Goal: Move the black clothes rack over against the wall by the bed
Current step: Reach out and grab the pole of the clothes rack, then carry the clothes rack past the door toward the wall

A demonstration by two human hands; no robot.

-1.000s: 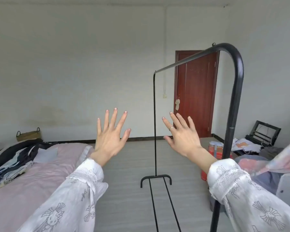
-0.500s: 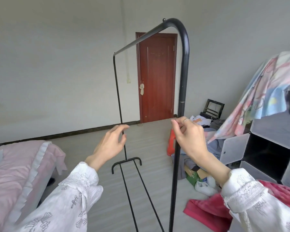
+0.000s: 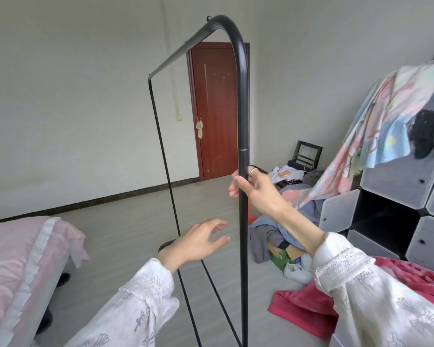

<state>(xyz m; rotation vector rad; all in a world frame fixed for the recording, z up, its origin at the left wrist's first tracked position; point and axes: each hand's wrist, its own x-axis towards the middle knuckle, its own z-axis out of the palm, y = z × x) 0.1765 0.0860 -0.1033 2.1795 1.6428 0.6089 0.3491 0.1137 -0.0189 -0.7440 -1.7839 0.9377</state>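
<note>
The black clothes rack (image 3: 243,101) stands empty on the floor, its near upright running down the middle of the view and its top bar reaching back toward the far upright. My right hand (image 3: 254,190) is wrapped around the near upright at mid height, a ring on one finger. My left hand (image 3: 198,242) hovers lower and just left of that pole, fingers spread, touching nothing. The bed (image 3: 18,259) with pink bedding lies at the lower left, below a bare white wall (image 3: 73,108).
A brown door (image 3: 214,113) is shut at the far end. Grey cube cabinets (image 3: 396,211) draped with cloth stand on the right. Piled clothes, a cardboard box (image 3: 283,252) and a red cloth (image 3: 303,306) litter the floor by the rack's right side.
The view has swung right. My right hand has closed around the near upright. My left hand dropped lower and moved toward the pole, still empty.
</note>
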